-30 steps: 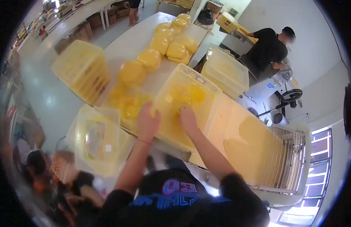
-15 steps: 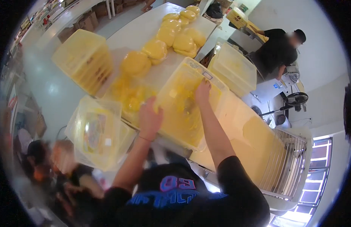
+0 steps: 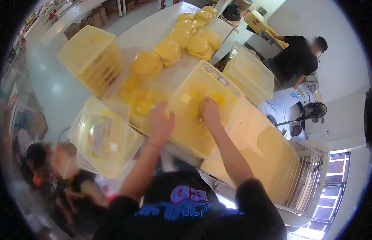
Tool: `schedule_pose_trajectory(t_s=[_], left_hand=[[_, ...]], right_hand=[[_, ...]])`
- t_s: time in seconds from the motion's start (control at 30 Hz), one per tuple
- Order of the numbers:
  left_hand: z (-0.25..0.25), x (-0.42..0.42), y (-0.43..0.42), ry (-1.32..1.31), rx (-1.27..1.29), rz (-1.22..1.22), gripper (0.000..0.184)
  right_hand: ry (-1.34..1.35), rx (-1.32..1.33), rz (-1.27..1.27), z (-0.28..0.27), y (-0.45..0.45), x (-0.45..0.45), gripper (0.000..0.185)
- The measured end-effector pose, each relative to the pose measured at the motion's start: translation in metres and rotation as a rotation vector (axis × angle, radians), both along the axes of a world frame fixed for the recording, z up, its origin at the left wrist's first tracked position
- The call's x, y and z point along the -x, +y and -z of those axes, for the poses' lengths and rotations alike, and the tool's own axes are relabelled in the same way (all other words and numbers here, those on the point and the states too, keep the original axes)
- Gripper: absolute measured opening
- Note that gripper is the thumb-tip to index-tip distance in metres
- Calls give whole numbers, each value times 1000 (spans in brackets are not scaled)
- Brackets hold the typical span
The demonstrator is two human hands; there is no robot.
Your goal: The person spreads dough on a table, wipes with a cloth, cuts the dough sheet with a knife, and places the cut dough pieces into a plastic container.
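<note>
A translucent plastic tub lies in front of me at the table edge, smeared inside with yellow residue. My left hand is at the tub's left side, its fingers bent over the rim. Inside the tub, my right hand is closed, fingers curled down against the smeared bottom. What those fingers hold, if anything, is hidden; a small dark patch shows beside them. Beyond my left hand, loose yellow dough-like pieces lie on the table, somewhat blurred.
Smooth yellow mounds line the table. Stacked tubs stand left, more tubs nearer me, and another tub right. A tan sheet and metal rack are at right. A co-worker stands beyond; people are lower left.
My right hand has moved down and slightly left within the tub, toward its middle. My left hand stays at the tub's left rim.
</note>
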State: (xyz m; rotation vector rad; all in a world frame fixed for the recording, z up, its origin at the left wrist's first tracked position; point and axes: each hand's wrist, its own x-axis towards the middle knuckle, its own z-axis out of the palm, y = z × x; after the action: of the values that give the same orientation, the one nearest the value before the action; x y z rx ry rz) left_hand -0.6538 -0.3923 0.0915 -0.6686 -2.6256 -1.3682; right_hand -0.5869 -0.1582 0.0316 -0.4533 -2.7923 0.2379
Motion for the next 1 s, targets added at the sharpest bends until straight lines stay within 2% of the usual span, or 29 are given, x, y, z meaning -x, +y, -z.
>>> schedule_pose_trajectory(t_s=[0.03, 0.1, 0.17, 0.23, 0.33, 0.53, 0.7, 0.73, 0.8, 0.9, 1.0], left_hand=[[1, 0, -1, 9, -1, -1, 41], [7, 1, 0, 31, -10, -2, 41], [10, 2, 0, 42, -29, 8, 41], [13, 1, 0, 67, -46, 5, 41], [14, 1, -2, 87, -60, -1, 40], [6, -2, -3, 27, -38, 7, 39], [6, -2, -4, 95, -30, -6, 42], [7, -2, -4, 108, -34, -13, 40], [7, -1, -4, 133, -34, -22, 39], [6, -1, -4, 88, -23, -22, 39], [2, 0, -5, 80, -34, 10, 40]], right_hand=[[-22, 49, 0, -4, -7, -5, 27], [-14, 372, 15, 10, -10, -9, 27], [21, 367, -13, 13, -16, -16, 28], [68, 51, -87, 10, -31, -23, 29], [101, -13, -27, 7, -50, -21, 30], [-131, 109, -90, -10, -50, -28, 21], [114, 74, -128, 15, -9, -8, 19], [173, 72, -122, 6, -6, 3, 20], [125, 116, 24, -22, -8, 30, 22], [147, 141, -75, -14, -1, 62, 25], [191, 43, -123, -5, -19, 61, 30]])
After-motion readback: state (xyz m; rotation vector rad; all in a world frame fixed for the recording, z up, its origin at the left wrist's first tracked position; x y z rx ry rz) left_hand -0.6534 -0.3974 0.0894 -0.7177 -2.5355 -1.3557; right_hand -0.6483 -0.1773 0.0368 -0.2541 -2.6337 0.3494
